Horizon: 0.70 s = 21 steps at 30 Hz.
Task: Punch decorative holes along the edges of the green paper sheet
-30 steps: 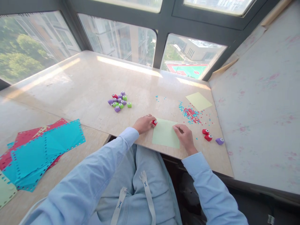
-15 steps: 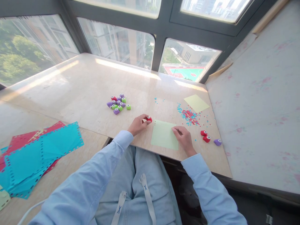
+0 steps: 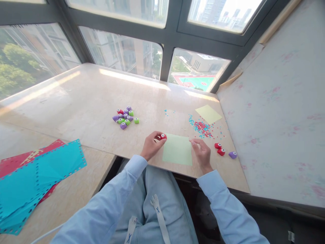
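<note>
My left hand [image 3: 152,145] is closed on a small red craft punch [image 3: 163,136], held at the upper left corner of a pale green paper sheet [image 3: 177,150]. The punch hides that corner, so I cannot tell whether the paper is inside it. At the sheet's upper right corner, my right hand [image 3: 202,154] pinches the edge between thumb and fingers. The sheet lies flat near the table's front edge, between both hands.
Several purple, green and red punches [image 3: 124,117] are clustered left of centre. Red and blue paper bits [image 3: 202,128] lie beside a yellow sheet [image 3: 208,114]. Two red punches [image 3: 220,149] and a purple punch [image 3: 232,155] sit at right. Punched blue sheets [image 3: 59,157] lie at left.
My left hand has brought the red punch right, against the sheet's upper left corner. My right hand has shifted up along the right edge to the corner. The view has tilted slightly upward.
</note>
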### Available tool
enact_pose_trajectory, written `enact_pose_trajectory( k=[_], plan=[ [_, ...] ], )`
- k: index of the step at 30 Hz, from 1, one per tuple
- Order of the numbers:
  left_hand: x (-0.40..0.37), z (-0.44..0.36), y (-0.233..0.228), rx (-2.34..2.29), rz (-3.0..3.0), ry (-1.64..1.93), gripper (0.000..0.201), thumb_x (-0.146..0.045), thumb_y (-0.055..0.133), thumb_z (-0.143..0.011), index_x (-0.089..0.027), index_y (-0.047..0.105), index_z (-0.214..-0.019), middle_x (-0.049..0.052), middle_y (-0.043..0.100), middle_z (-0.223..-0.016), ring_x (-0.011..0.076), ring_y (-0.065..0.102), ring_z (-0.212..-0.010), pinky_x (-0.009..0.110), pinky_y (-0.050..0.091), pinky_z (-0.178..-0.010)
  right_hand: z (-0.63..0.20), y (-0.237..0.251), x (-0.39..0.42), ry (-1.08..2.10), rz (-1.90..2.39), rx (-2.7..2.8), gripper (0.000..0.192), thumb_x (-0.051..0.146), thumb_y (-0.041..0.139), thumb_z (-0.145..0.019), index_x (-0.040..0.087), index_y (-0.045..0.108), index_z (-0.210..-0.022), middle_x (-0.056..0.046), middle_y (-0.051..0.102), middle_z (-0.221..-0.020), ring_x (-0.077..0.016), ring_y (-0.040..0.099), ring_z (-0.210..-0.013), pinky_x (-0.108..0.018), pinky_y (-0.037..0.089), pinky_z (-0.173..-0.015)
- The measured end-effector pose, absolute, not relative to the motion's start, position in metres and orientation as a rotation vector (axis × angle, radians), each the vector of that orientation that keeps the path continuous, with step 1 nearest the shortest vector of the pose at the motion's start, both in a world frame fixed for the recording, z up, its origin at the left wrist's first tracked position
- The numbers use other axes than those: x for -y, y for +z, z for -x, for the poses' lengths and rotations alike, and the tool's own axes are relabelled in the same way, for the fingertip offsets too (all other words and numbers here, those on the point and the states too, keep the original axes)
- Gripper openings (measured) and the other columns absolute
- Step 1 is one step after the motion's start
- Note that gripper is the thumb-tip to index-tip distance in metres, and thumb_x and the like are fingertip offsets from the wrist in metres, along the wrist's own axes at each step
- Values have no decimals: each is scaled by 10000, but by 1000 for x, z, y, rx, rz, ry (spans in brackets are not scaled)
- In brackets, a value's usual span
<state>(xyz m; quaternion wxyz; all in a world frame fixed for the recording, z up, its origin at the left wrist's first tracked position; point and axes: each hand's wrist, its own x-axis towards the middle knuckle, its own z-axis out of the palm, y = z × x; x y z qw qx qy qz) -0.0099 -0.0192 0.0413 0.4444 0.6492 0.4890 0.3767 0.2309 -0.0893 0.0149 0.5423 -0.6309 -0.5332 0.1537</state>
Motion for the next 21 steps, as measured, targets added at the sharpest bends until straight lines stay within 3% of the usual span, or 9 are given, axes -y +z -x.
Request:
enact_pose_trajectory(
  k=[6,11,16,21],
  plan=[
    [50,-20,43,-1114,-1485,1004,222,-312,738,-759,-187,607,-889,31,708,-891,144,655,-765,239,471,-604,-215,19,110,499,1506,1096,276,464,613,-870,198,687,-865,-77,725,-917,-240,665,-895,-405,525,-846],
    [72,-43,36,-1071,-1511,1023,217,-273,754,-756,-203,608,-901,35,683,-889,160,656,-803,264,515,-638,-191,23,133,807,1425,1087,351,499,627,-866,223,639,-1083,-65,700,-918,-202,661,-781,-339,550,-672],
    [84,-55,27,-1067,-1635,1047,218,-135,701,-762,-213,603,-941,25,639,-924,157,626,-847,274,514,-690,-183,29,141,933,1385,1092,350,470,681,-843,239,623,-1100,-78,705,-1031,-225,674,-896,-343,563,-712],
    [88,-61,24,-1065,-1704,1087,346,-32,628,-735,-221,583,-1022,35,599,-984,153,607,-858,274,528,-707,-188,29,140,932,1427,1094,379,438,728,-811,238,638,-1120,-84,700,-1079,-230,675,-936,-373,569,-794]
  ],
)
